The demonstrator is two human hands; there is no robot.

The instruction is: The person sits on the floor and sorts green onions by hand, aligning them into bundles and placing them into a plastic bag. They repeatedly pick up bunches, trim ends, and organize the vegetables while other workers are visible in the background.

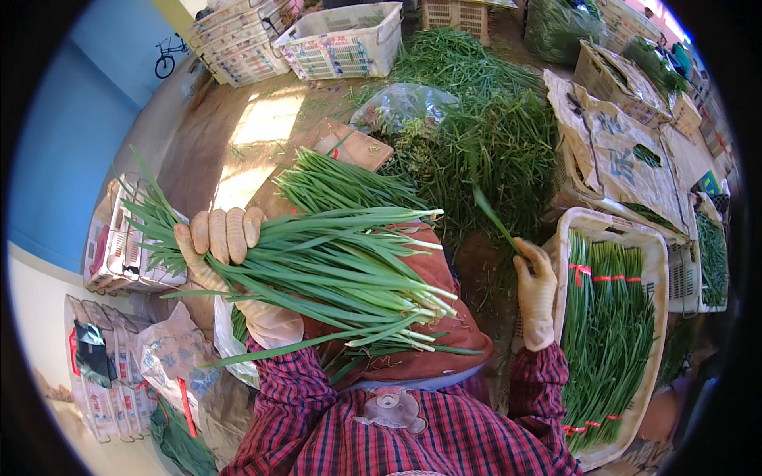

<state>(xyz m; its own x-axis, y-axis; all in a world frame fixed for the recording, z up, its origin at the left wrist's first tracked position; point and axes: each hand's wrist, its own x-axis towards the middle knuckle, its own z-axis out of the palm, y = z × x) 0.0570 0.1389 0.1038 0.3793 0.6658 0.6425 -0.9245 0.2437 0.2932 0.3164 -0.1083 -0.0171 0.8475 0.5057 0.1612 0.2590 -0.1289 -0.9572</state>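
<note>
My left hand (223,244), in a pale ribbed glove, is closed round the leafy part of a loose bunch of green garlic chives (333,268). Their whitish stem ends point right, over a reddish-brown cloth (440,333) on my lap. My right hand (534,285), gloved too, pinches one green leaf (493,213) between thumb and fingers beside a white plastic crate. More chives with a red tie (345,181) lie just beyond the held bunch.
Right of me, the crate (659,333) holds bundles (607,333) with red ties. Ahead spreads a heap of loose greens (488,143) with a clear plastic bag (405,107). Farther off stands a white crate (342,53). Stacked crates (134,238) and a plastic sack (178,351) are at left.
</note>
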